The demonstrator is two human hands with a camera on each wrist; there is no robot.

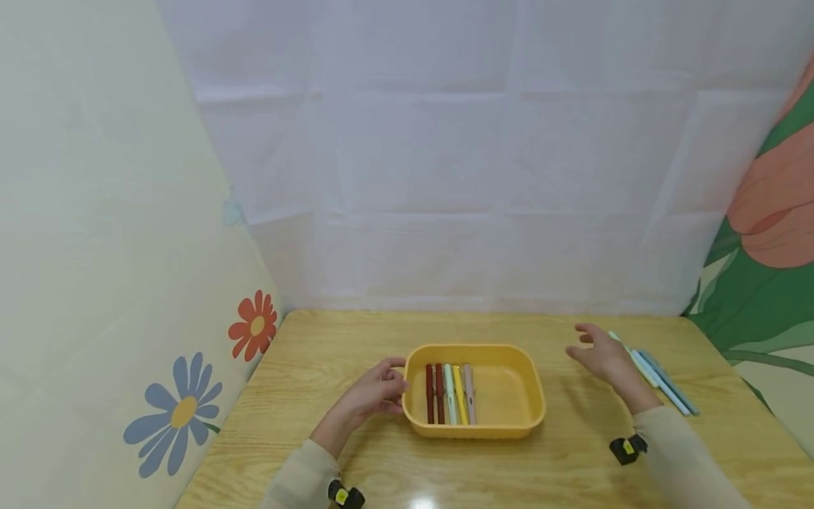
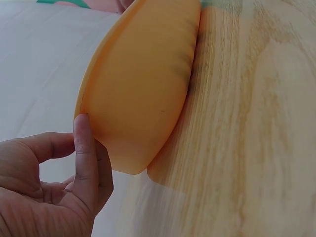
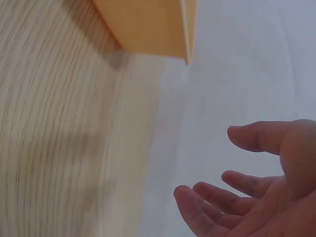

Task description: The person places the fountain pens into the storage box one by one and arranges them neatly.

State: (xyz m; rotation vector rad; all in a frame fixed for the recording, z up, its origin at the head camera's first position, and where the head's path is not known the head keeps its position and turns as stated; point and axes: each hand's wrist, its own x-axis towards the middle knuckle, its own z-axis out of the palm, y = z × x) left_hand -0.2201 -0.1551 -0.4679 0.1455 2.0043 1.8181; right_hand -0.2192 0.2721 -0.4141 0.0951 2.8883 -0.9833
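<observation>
A yellow plastic tray (image 1: 509,396) stands on the wooden table. Side by side in its left part lie several pens: two dark red pens (image 1: 435,396), a mint pen (image 1: 451,396), a yellow pen (image 1: 461,396) and a pale pink pen (image 1: 470,396). My left hand (image 1: 372,389) holds the tray's left end near the rim, finger and thumb against it in the left wrist view. To the tray's right, my right hand (image 1: 600,353) hovers with parted, slightly bent fingers and nothing in them. Part of the tray (image 3: 148,29) shows beyond it in the right wrist view.
Right of my right hand lie a light green pen (image 1: 642,367), a light blue pen (image 1: 661,385) and a grey-blue pen (image 1: 674,389). A white cloth (image 1: 407,177) hangs behind the table (image 1: 267,438). Flower-printed panels flank it.
</observation>
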